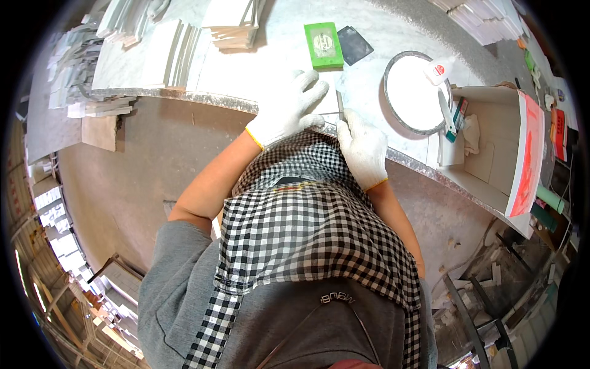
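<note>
White knit: my left hand (287, 109) has fingers spread; my right hand (362, 145) is half-curled at the thin grey strip (340, 106), can't tell if gripping, by bench (362, 80) near edge. Careless pull could drop it; swinging right could bump the tub (424, 131).

We've got matt knit-cloth gloves (284, 115), matt woven-cloth apron (289, 224), smooth stone-look benchtop (393, 27) with rough edge, matt cardboard carton (495, 109)
</note>
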### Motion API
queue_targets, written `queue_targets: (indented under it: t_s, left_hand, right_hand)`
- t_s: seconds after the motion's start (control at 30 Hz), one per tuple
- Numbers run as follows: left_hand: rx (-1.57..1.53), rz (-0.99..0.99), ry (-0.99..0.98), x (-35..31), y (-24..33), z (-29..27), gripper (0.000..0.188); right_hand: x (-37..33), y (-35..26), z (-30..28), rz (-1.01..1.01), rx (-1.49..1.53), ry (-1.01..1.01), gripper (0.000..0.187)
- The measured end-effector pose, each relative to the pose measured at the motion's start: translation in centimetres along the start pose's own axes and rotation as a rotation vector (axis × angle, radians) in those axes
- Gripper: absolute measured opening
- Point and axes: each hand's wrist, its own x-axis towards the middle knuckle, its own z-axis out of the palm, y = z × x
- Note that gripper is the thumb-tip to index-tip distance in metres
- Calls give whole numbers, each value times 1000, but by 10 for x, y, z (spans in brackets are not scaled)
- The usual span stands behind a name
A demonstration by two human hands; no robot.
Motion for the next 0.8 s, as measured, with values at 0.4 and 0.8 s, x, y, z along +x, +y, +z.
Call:
queue_targets:
  t_s: [0.4,0.8]
  left_hand:
    - [93,-35,-40,-7,1,-10,93]
    - [129,46,50,-6,0,-6,85]
  right_hand:
    - [23,-12,-24,223,-54,-70,36]
    - [37,-16,-11,136,-14,-129,41]
